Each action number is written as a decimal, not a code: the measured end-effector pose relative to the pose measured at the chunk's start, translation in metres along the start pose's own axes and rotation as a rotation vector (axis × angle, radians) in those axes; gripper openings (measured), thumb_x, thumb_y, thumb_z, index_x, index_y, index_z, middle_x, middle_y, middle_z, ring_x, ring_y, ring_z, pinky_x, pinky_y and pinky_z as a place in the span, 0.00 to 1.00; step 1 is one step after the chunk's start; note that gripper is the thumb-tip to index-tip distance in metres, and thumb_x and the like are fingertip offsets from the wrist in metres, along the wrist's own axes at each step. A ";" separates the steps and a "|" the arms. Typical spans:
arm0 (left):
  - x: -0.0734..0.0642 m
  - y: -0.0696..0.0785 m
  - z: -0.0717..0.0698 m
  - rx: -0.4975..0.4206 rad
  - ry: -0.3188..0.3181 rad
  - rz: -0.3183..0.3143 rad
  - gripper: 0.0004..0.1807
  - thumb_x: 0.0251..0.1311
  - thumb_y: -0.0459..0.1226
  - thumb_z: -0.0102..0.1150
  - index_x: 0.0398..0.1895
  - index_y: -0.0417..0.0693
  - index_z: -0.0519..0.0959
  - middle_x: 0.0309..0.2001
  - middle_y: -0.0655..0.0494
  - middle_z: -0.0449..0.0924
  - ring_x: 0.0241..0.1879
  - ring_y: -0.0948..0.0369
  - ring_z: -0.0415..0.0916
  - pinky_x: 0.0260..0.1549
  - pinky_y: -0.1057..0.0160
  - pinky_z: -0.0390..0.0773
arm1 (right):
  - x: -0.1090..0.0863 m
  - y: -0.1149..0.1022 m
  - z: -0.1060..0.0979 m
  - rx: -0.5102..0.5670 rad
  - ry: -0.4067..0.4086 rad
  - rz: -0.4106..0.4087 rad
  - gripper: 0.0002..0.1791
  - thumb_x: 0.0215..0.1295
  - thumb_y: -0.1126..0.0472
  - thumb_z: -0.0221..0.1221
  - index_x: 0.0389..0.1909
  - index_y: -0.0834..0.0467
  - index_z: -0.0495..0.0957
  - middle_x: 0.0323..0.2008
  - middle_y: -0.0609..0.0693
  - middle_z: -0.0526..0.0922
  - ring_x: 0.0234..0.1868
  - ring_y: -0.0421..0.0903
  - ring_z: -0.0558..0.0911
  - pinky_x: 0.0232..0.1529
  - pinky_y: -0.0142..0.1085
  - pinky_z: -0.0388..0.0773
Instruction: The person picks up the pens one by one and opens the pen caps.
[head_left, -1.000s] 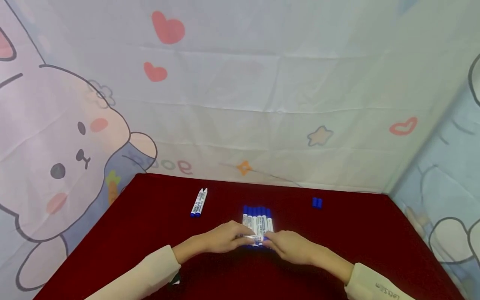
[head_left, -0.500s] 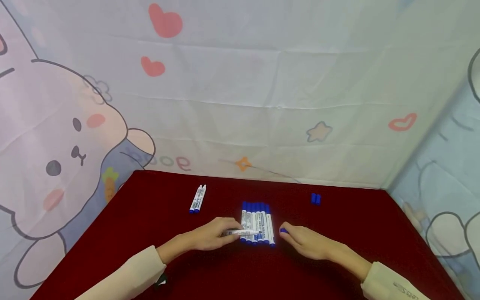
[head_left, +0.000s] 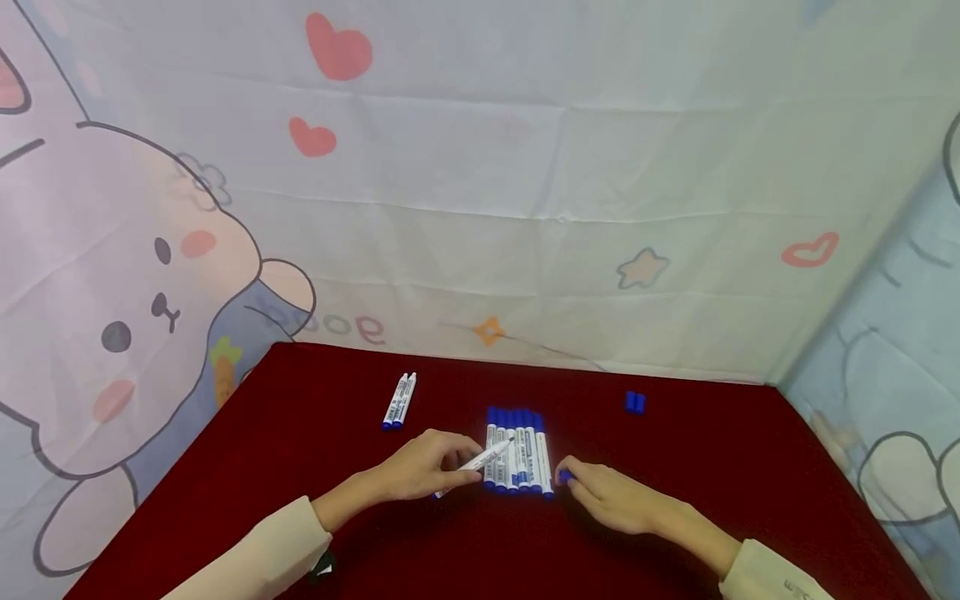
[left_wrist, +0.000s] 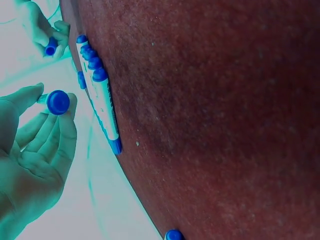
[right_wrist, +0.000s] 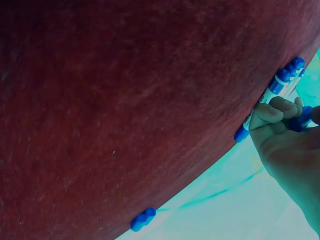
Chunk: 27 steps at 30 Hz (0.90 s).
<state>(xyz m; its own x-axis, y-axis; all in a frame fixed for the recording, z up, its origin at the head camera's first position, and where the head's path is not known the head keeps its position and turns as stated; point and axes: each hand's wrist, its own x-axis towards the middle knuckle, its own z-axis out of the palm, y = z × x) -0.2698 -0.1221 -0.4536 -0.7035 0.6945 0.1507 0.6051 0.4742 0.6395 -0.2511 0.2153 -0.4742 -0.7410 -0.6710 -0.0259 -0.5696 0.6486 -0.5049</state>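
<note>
My left hand (head_left: pixel 423 467) pinches an uncapped whiteboard marker (head_left: pixel 486 457) between thumb and fingers. The marker is tilted, its dark tip up to the right and its blue end (left_wrist: pixel 58 102) facing the left wrist camera. To the right, my right hand (head_left: pixel 611 497) holds a blue marker cap (head_left: pixel 565 476) in curled fingers; the left wrist view shows the cap's open end. Between the hands, several capped white markers (head_left: pixel 517 454) lie side by side with their blue caps pointing away. The held marker's tip overlaps this row in the head view.
Two uncapped markers (head_left: pixel 400 402) lie together at the back left of the dark red tablecloth (head_left: pixel 315 417). At the back right, two blue caps (head_left: pixel 635 402) stand next to each other. A printed cloth backdrop (head_left: pixel 525 208) rises behind the table. A small dark object shows by the left sleeve.
Both hands were together at the marker; the cap has come off and moved right in my right hand. My left hand has drawn back left, and the marker now tilts upward.
</note>
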 end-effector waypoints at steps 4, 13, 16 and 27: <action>0.000 -0.002 -0.003 -0.009 0.034 0.007 0.16 0.68 0.43 0.65 0.53 0.44 0.84 0.36 0.56 0.86 0.27 0.73 0.78 0.29 0.72 0.80 | -0.001 0.000 0.004 -0.034 0.017 -0.013 0.16 0.83 0.56 0.41 0.59 0.54 0.74 0.53 0.45 0.83 0.59 0.47 0.82 0.58 0.44 0.80; 0.000 -0.013 -0.011 -0.123 0.173 -0.007 0.17 0.65 0.40 0.68 0.53 0.43 0.81 0.35 0.52 0.84 0.26 0.70 0.75 0.25 0.69 0.79 | -0.002 0.001 0.003 -0.021 -0.019 -0.043 0.18 0.84 0.52 0.43 0.62 0.52 0.75 0.49 0.39 0.84 0.53 0.38 0.83 0.54 0.38 0.81; 0.001 -0.016 -0.012 -0.160 0.211 -0.029 0.17 0.65 0.39 0.68 0.53 0.41 0.79 0.35 0.50 0.84 0.25 0.70 0.75 0.24 0.70 0.77 | -0.003 0.001 0.003 0.013 -0.038 -0.043 0.18 0.84 0.53 0.42 0.62 0.52 0.75 0.41 0.38 0.82 0.43 0.33 0.80 0.47 0.33 0.80; 0.000 -0.025 -0.026 -0.158 0.260 -0.083 0.16 0.71 0.37 0.60 0.57 0.37 0.77 0.41 0.44 0.84 0.31 0.64 0.79 0.30 0.68 0.80 | -0.006 0.002 0.005 0.073 -0.060 -0.058 0.17 0.84 0.53 0.40 0.60 0.51 0.74 0.32 0.38 0.77 0.30 0.29 0.76 0.34 0.27 0.78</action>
<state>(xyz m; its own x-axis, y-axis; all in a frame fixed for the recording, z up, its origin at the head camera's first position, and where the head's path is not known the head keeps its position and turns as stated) -0.2946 -0.1485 -0.4502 -0.8322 0.4858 0.2673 0.4902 0.4195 0.7640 -0.2459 0.2186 -0.4793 -0.6837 -0.7284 -0.0452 -0.5820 0.5815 -0.5684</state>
